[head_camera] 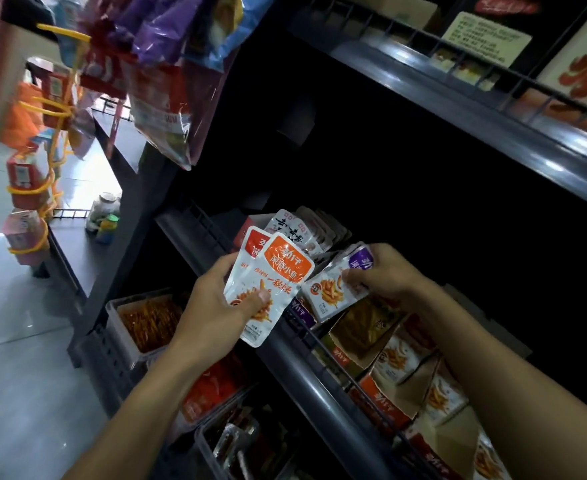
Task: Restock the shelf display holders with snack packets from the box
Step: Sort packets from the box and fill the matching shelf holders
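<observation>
The right hand [382, 275] pinches purple-topped foil snack packets [337, 289] just above their cardboard display holder [364, 327]; the left hand [222, 299] grips orange-topped foil packets [271, 282] alongside.

Snack bags [167, 98] hang on a strip above and left of the hands. A jar [103, 211] stands on a neighbouring shelf further left. Grey floor tiles [18, 323] lie below it.

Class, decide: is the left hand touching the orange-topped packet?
Touching. The head view shows the left hand with its thumb pressed on the orange-topped packet.
</observation>
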{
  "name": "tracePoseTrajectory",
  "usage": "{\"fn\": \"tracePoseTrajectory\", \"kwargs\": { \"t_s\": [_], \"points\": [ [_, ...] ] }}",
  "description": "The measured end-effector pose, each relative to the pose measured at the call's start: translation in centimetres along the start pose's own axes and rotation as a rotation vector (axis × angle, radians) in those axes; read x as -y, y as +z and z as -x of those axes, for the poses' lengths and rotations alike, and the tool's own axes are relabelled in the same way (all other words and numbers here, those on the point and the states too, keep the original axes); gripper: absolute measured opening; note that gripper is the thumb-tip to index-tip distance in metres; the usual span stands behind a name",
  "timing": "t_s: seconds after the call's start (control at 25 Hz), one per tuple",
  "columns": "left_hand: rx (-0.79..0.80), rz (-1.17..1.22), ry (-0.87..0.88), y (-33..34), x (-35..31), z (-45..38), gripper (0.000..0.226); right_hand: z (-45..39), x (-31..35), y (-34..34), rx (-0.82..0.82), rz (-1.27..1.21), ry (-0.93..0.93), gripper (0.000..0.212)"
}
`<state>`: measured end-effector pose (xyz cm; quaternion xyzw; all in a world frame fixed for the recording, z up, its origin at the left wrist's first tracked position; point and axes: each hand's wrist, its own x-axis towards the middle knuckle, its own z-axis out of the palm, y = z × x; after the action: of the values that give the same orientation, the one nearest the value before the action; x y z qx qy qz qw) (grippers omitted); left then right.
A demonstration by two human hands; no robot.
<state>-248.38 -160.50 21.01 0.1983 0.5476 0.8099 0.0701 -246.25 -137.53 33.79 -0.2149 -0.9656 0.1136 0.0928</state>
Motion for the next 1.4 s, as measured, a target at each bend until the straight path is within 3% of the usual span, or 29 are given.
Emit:
{"fn": "tracePoseTrajectory", "kwargs": {
  "t_s": [0.56,0.92,1.2,1.4],
  "points": [
    [0.008,0.064,-0.035,0.0,0.3,-1.1,0.039,-1.3,-0.1,3.7,-0.028,0.092,0.151,0.048],
    [0.026,0.087,-0.043,0.2,0.7,-1.5,0.037,-1.0,0.3,3.2,-0.061,0.075,0.015,0.051],
    [0.035,0.073,-0.057,0.6,1.2,-1.4,0.039,-0.8,-0.3,3.7,-0.132,0.079,0.06,0.064],
    [-0.002,0.064,-0.079,0.3,1.6,-1.6,0.04,-1.1,0.1,4.1,-0.221,0.079,0.013,0.054]
  ]
}}
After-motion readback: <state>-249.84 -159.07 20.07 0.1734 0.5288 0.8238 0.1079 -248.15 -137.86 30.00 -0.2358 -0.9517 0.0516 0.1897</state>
